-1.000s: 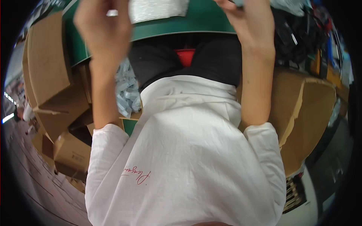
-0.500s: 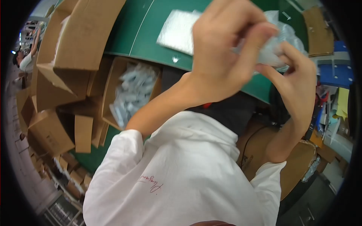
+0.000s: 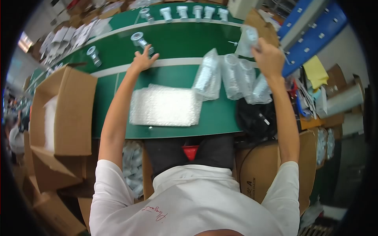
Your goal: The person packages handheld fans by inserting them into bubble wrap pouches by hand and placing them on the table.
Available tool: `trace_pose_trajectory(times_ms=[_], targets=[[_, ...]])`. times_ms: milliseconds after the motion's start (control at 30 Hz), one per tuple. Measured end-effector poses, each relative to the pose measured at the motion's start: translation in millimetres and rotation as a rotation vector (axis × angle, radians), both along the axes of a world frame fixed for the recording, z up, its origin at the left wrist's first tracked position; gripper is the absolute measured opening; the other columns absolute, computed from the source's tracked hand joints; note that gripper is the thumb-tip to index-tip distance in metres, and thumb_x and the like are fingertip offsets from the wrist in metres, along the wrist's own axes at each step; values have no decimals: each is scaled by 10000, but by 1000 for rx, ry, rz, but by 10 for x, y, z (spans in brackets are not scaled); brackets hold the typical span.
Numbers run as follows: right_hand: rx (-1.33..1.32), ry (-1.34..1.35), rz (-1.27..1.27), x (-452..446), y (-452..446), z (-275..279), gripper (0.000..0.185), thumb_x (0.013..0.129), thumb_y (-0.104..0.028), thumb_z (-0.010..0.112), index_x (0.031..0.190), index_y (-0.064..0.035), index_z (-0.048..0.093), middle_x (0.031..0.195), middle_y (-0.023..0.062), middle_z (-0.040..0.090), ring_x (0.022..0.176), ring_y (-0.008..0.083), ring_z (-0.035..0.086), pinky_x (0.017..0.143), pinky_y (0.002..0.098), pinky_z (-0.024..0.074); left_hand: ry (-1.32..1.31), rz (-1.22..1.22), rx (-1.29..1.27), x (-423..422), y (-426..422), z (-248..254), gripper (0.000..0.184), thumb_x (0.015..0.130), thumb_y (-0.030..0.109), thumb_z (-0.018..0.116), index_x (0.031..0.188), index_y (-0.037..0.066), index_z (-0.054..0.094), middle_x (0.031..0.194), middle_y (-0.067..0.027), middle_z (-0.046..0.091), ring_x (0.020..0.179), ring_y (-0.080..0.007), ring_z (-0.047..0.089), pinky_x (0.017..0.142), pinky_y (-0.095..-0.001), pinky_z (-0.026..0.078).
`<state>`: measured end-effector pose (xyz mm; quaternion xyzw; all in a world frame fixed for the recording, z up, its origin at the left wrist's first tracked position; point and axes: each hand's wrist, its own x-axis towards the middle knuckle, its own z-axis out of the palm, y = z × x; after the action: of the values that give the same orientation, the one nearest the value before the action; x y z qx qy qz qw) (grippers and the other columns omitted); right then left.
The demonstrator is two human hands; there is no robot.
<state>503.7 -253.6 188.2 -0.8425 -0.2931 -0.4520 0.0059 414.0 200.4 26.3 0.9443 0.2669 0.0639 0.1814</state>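
My left hand is over the green table, fingers spread, at the lower end of a silvery cylindrical part. Whether the fingertips touch it is unclear. My right hand is closed on the edge of a bubble-wrapped part at the table's right. Below that hand lie several more bubble-wrapped parts. A stack of flat bubble-wrap bags lies near the front edge. One more bare silvery part stands further left.
Several silvery parts form a row along the far side. An open cardboard box is at the left, papers behind it. A black bag is at the front right, blue racking beyond. A person shows far left.
The view has swung up over the table. My hands, close together half a second ago, are now wide apart, the left open near a bare part, the right at the wrapped parts.
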Motion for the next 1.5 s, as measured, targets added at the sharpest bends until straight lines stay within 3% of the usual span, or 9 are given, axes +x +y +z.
trace_pose_trajectory(times_ms=[300, 433, 533, 600, 667, 833, 933, 1100, 1500], targets=[[-431, 336, 63, -127, -853, -730, 132, 822, -158, 627, 946, -113, 619, 690, 138, 647, 596, 344, 636, 517, 424, 471, -97, 26, 26, 315, -15, 92, 522, 941, 590, 499, 1322, 233, 512, 1059, -161, 634, 934, -356, 649, 840, -466, 511], [-292, 830, 168, -459, -781, -302, 242, 842, -108, 653, 1079, -59, 658, 797, 129, 712, 632, 239, 664, 530, 330, 473, -621, 90, -257, 154, -199, 355, 403, 965, 497, 487, 1197, 175, 552, 973, -114, 637, 839, -298, 638, 782, -437, 510], [72, 1195, 278, -771, -141, -50, 386, 861, -167, 704, 1216, -38, 625, 824, 131, 714, 625, 235, 655, 617, 319, 528, -772, 17, -419, -193, -578, 634, 336, 966, 389, 526, 1213, 163, 539, 905, -97, 625, 747, -214, 593, 695, -360, 493], [818, 1353, 629, -1038, 315, -131, 380, 900, -207, 689, 1232, -36, 613, 920, 129, 709, 710, 203, 649, 691, 298, 535, -906, -120, -874, -573, -1138, 822, 343, 956, 276, 578, 1268, 152, 503, 842, -95, 620, 674, -144, 546, 627, -286, 453], [830, 1417, 756, -1172, 735, -288, 552, 965, -210, 640, 1442, -49, 413, 1280, 170, 605, 1012, 171, 643, 816, 260, 503, -1041, -184, -1040, -900, -1640, 988, 458, 919, 162, 622, 1342, 135, 448, 804, -85, 598, 633, -101, 494, 582, -234, 402], [1654, 1721, 1022, -2054, 1179, -570, 548, 984, -239, 595, 1436, -36, 360, 1169, 129, 610, 995, 172, 611, 878, 259, 473, -841, -587, -407, -1722, -2266, 1263, 647, 826, 172, 715, 1391, 80, 415, 818, -80, 576, 671, -138, 497, 608, -266, 417], [1731, 1662, 954, -2248, 929, -931, 518, 939, -158, 628, 1387, -36, 399, 1111, 120, 636, 898, 176, 633, 794, 262, 500, -758, -368, -558, -2026, -2211, 1132, 567, 823, 268, 732, 1280, 35, 489, 780, -78, 560, 706, -189, 543, 636, -310, 463], [1295, 1441, 646, -2217, 481, -1053, 475, 854, -71, 690, 1269, -21, 463, 924, 102, 625, 645, 179, 572, 605, 306, 488, -209, -349, 62, -1826, -2301, 584, 433, 846, 296, 705, 1124, 12, 531, 757, -92, 545, 724, -241, 572, 635, -346, 481], [831, 950, 588, -2150, -3, -1234, 488, 763, -45, 745, 1191, 2, 517, 831, 125, 631, 627, 215, 567, 572, 328, 469, -179, -343, -56, -1762, -2080, 296, 255, 870, 225, 645, 809, 1, 542, 753, -101, 560, 664, -245, 524, 626, -347, 444]])
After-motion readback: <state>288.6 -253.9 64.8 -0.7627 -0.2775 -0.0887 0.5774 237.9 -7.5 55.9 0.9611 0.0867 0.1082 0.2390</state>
